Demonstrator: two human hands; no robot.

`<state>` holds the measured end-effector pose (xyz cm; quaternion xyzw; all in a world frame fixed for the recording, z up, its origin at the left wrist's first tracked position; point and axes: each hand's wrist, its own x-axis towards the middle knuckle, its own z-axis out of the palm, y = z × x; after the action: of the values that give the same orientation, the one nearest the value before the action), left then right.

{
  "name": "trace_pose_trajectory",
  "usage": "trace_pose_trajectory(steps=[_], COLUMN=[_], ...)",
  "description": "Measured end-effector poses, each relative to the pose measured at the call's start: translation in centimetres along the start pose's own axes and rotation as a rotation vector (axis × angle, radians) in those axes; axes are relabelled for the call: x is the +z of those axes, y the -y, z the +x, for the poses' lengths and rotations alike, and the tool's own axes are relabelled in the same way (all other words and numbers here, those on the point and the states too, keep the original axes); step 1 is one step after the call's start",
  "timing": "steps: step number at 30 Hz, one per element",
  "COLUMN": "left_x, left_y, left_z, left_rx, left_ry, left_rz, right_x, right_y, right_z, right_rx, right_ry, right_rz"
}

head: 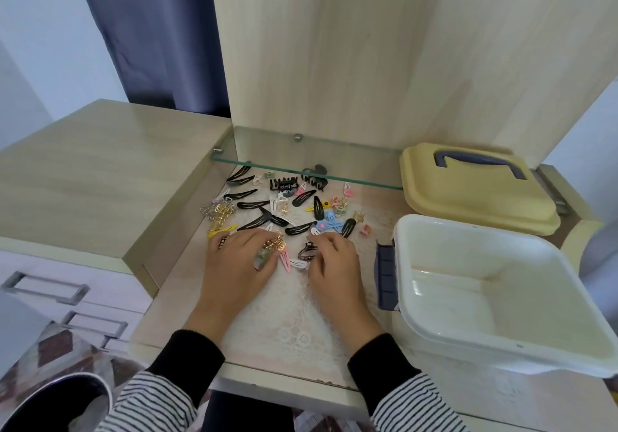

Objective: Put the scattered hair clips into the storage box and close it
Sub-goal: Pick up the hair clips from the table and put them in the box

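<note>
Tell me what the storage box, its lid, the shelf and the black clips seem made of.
Storage box: glossy white plastic, slightly translucent walls. Lid: matte yellow plastic, moulded edges, blue-grey handle. Shelf: clear glass, greenish edge, on metal pegs. Black hair clips: likely painted metal, thin with a sheen.

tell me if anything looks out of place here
The hair clips lie strewn over the lace mat, some under the glass shelf. The storage box stands open and empty, its yellow lid off behind it.
</note>
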<state>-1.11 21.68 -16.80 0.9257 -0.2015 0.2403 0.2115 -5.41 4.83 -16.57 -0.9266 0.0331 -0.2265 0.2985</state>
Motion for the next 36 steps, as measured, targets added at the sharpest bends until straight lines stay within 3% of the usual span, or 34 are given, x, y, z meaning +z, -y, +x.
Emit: trace_pose_trajectory(steps=[9, 12, 18, 25, 31, 34, 36], left_x=[0.0, 0.1, -1.5, -5.8, -8.2, -8.4, -7.9], left_y=[-0.2, -0.2, -1.1, -5.2, -12.0, -15.7, -18.3], left_z=[0.1, 0.4, 0.8, 3.7, 7.2, 8.2, 8.7], left_rx=[0.041, 0.022, -0.125, -0.445, -0.601, -0.487, -0.408], left_ry=[-0.053, -0.073, -0.095, -0.060, 0.347, 0.531, 0.644], left_rz=[0.001, -0.095, -0.293, -0.746, -1.433, -1.448, -1.339], right_x=[-0.2, -0.4, -2.0, -9.4, -18.8, -23.2, -25.3], right_y=[0.0, 0.3, 3.0, 8.0, 5.5, 3.2, 1.0], right_z=[0.1, 0.0, -0.3, 1.5, 3.6, 4.0, 4.1], right_rx=[-0.034, -0.040, -0.074, -0.096, 0.095, 0.149, 0.190], right_ry=[-0.055, -0.059, -0.083, -0.177, 0.078, 0.123, 0.141], right_rz=[0.002, -0.002, 0.107, 0.288, 0.362, 0.262, 0.193])
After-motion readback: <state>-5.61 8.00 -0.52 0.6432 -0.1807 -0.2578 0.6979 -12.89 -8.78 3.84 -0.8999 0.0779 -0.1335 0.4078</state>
